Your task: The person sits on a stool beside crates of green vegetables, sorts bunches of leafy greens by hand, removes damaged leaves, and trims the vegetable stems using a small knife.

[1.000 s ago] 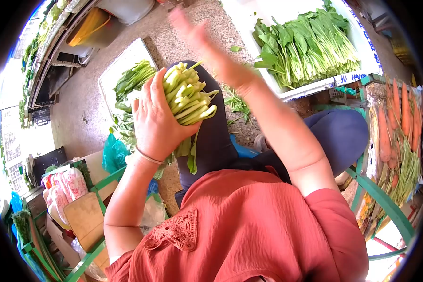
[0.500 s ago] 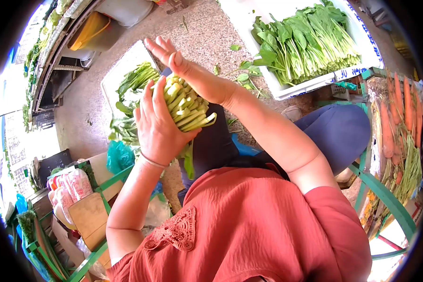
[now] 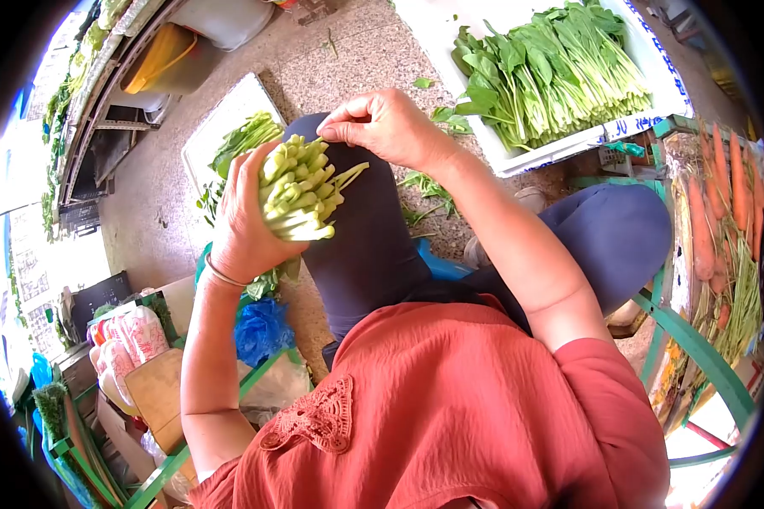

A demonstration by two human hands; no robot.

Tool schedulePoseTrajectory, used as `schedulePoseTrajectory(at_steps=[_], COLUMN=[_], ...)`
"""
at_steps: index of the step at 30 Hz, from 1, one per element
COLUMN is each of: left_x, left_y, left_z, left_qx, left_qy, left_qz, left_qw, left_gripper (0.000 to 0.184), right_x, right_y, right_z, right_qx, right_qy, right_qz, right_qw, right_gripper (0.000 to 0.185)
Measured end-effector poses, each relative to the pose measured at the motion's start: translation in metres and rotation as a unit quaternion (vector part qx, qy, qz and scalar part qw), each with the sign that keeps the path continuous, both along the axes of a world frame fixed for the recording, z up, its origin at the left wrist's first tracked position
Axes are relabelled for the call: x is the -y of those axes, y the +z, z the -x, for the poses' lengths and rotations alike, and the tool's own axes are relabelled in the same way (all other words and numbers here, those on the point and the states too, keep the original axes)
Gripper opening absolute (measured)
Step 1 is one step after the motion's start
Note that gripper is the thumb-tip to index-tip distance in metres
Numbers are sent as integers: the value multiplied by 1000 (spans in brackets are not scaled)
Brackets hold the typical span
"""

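Observation:
A bundle of leafy greens [image 3: 297, 191] is gripped in my left hand [image 3: 250, 212], its pale cut stem ends facing up and right above my knee. My right hand [image 3: 382, 127] is just above and right of the bundle, thumb and forefinger pinched together; whatever they hold, if anything, is too small to make out. Behind the bundle, more greens [image 3: 248, 140] lie on a white foam lid [image 3: 216, 123]. At the upper right, a white foam box [image 3: 552, 157] holds rows of leafy greens [image 3: 560, 72].
Carrots [image 3: 699, 229] lie at the right by a green metal frame [image 3: 696, 352]. Loose leaves [image 3: 429, 191] are on the floor between my legs. A blue plastic bag [image 3: 263, 331] sits below my left hand. A yellow bucket [image 3: 163, 59] stands at the upper left.
My left hand has tilted the bundle and moved slightly left and down. My right hand, spread over the bundle before, has drawn back to the right and closed into a pinch.

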State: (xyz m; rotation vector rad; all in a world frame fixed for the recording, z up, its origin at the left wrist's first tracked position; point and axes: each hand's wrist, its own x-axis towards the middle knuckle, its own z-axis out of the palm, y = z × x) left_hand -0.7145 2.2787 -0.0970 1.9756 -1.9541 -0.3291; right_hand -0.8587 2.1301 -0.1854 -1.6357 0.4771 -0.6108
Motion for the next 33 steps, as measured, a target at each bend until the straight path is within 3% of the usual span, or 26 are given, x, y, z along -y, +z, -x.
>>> schedulePoseTrajectory(at_steps=[2,5,6,8,9,10,11,12,13,14,15,16,17,19,20,22,27,30,32,33], left_x=[-3,-4,-4,-6,-6,-6,-6,-6,-7,-7,-8,-6,-5,-5,-4,-2,-4,-4,-3,-3], left_y=[-2,-3,-1,0,1,0,-2,-4,-6,-8,-9,-9,-8,-8,-7,-5,-4,-3,0,-1], left_z=[1,2,3,3,3,3,2,1,0,-1,-3,-3,-2,-2,-3,-3,-6,-7,-7,-8], left_qx=[-3,-8,-1,-19,-24,-28,-29,-32,-51,-69,-78,-80,-86,-105,-104,-97,-126,-105,-97,-104], left_qy=[15,-4,-11,6,4,1,-2,-4,4,12,32,32,38,41,41,34,40,25,21,19], left_qz=[13,28,31,2,14,27,46,47,46,47,26,26,22,18,18,-7,12,16,9,2], left_qw=[1000,1000,999,1000,1000,999,998,998,998,996,996,996,995,993,994,995,991,994,995,994], left_gripper=[91,92,93,93,90,87,87,87,88,88,89,89,90,89,89,92,90,90,92,92], right_x=[5,15,16,19,26,35,47,60,61,63,54,33,15,-9,-22,-33,-48,-67,-76,-77], right_y=[6,1,0,-2,-9,-7,-4,-17,-29,-42,-32,-10,8,17,22,18,27,31,31,36], right_z=[3,-1,-3,-1,1,12,25,33,42,49,50,49,47,40,40,39,55,68,72,74], right_qx=[-4,51,53,35,60,2,-60,-47,-157,-261,-264,-235,-194,-30,-52,5,-73,-50,-17,-5], right_qy=[15,-70,-66,-106,-156,-212,-262,-302,-315,-316,-317,-266,-200,-24,-10,10,-2,-8,-27,-28], right_qz=[-29,302,302,159,138,101,103,139,294,437,437,252,54,-159,-204,-160,-151,-118,-64,82], right_qw=[999,949,950,981,976,972,958,942,889,800,799,900,959,987,978,987,986,992,997,996], right_gripper=[15,11,11,12,12,14,15,19,24,29,29,34,41,36,29,21,12,12,10,10])
